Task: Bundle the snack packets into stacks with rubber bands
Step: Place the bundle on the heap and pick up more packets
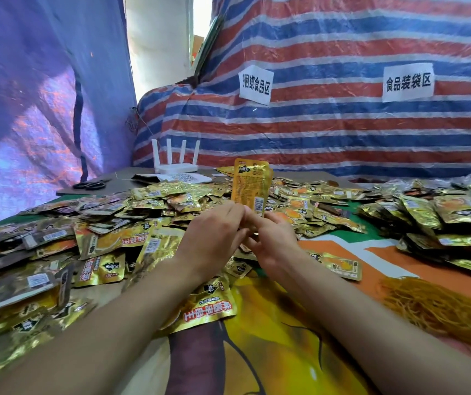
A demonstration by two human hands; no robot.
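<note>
A small stack of orange-gold snack packets (251, 185) stands upright above the table's middle. My left hand (214, 238) and my right hand (271, 238) meet at its lower end and both pinch it with curled fingers. Whether a rubber band is on it cannot be seen. Loose gold packets (114, 240) lie heaped across the left and centre of the table. A pile of yellow-orange rubber bands (433, 306) sits at the right, near my right forearm.
More packets (442, 220) are piled at the right. A white router (175, 161) and black scissors (91, 184) lie at the back left. A striped tarp (342, 132) with two paper labels closes the far side. The colourful table cover (271, 337) shows between my forearms.
</note>
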